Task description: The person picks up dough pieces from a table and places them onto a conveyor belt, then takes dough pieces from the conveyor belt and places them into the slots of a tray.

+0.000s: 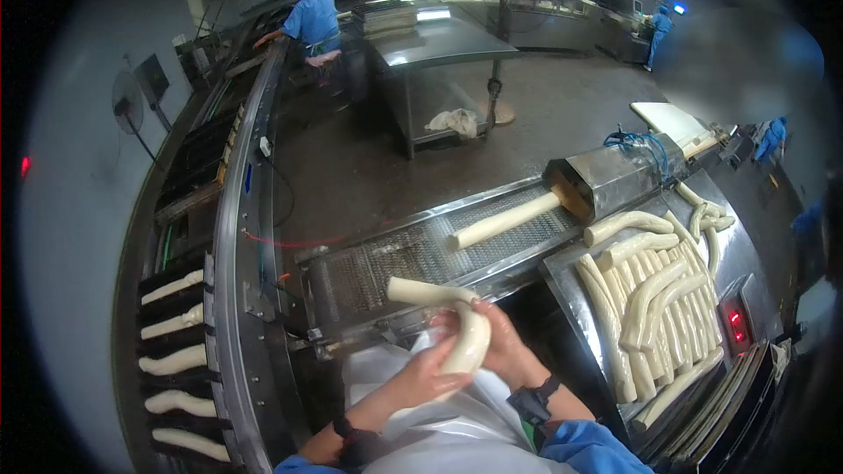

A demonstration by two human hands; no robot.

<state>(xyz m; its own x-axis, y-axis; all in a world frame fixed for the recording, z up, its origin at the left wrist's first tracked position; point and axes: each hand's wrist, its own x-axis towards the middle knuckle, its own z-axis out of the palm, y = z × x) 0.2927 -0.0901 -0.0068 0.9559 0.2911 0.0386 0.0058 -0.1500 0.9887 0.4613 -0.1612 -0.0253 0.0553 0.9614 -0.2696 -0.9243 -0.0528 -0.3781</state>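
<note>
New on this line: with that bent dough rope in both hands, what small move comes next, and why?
Probably lift the pale bent dough rope clear of the steel mesh belt: left hand and right hand grip it above the belt's end, and a second straight dough rope lies there at the metal chute.

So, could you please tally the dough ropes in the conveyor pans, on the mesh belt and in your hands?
Panned dough ropes: 5
Belt dough rope: 1
Held dough rope, left hand, right hand: 1
Total: 7
</note>
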